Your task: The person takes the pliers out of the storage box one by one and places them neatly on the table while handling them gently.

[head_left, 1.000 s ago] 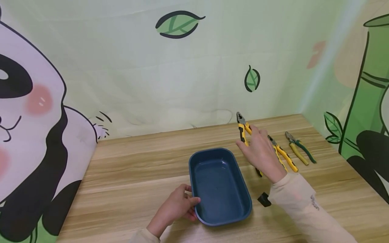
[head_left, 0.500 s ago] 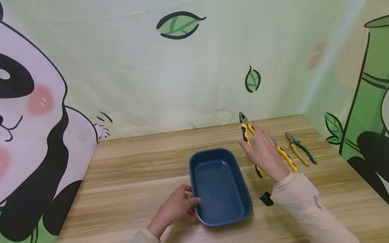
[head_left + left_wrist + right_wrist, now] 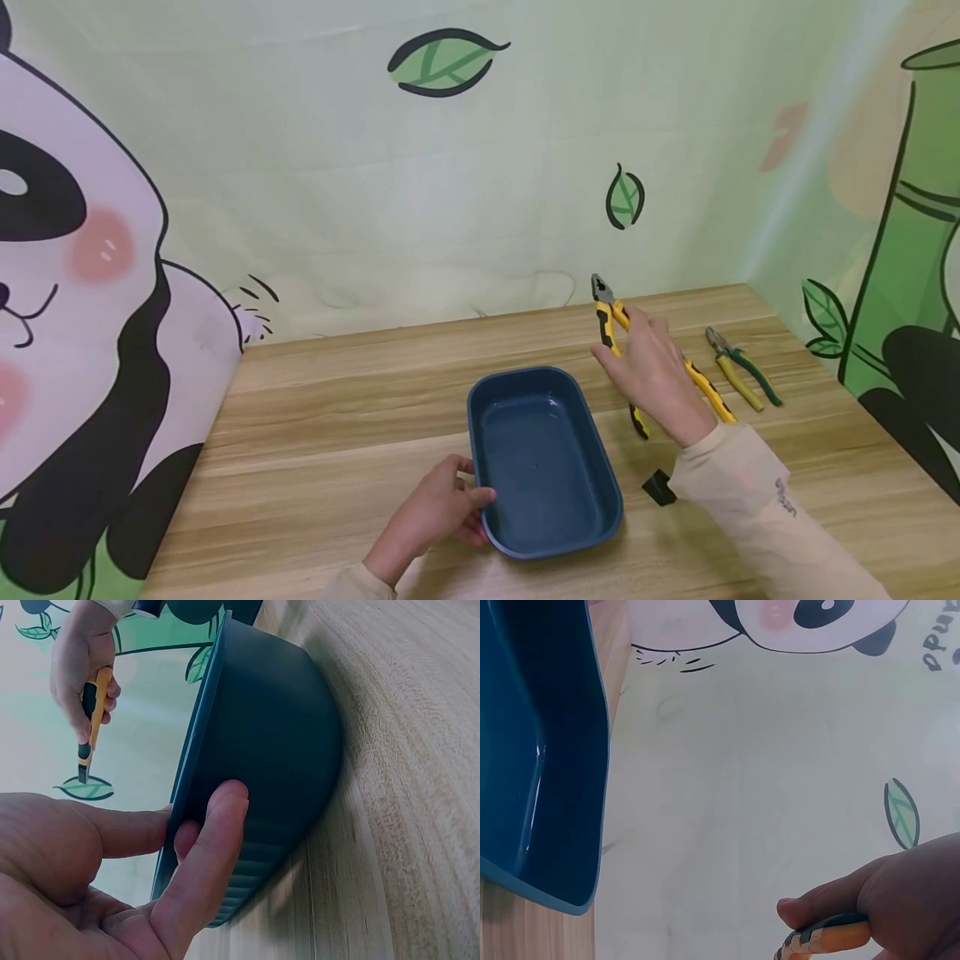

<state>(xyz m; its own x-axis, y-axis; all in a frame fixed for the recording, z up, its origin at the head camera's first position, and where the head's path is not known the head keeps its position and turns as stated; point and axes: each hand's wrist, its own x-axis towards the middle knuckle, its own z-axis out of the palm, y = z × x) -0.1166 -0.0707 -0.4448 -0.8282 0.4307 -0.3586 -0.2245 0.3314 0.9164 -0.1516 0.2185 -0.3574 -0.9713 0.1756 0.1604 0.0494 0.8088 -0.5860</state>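
Observation:
My right hand (image 3: 652,367) grips a pair of pliers (image 3: 604,327) with yellow-and-black handles, held up over the table with the grey head pointing away. In the right wrist view, a handle of these pliers (image 3: 840,936) shows at the fingers. My left hand (image 3: 442,504) pinches the near left rim of a dark blue rectangular tray (image 3: 536,467), thumb over the edge. Seen from the left wrist, the fingers press against the outer wall of the tray (image 3: 270,720). Below my right hand a yellow-and-black handle end (image 3: 639,423) shows; I cannot tell which pliers it belongs to.
Right of my right hand lie more yellow-handled pliers (image 3: 708,387), partly covered by it. Farther right are pliers with one yellow-green and one green handle (image 3: 738,387). A small black block (image 3: 660,487) sits by my right sleeve. A printed cloth (image 3: 337,208) hangs behind the table.
My right hand and the gripped pliers have shifted slightly to the right, covering more of the pliers beneath. My left hand and the tray have stayed in place.

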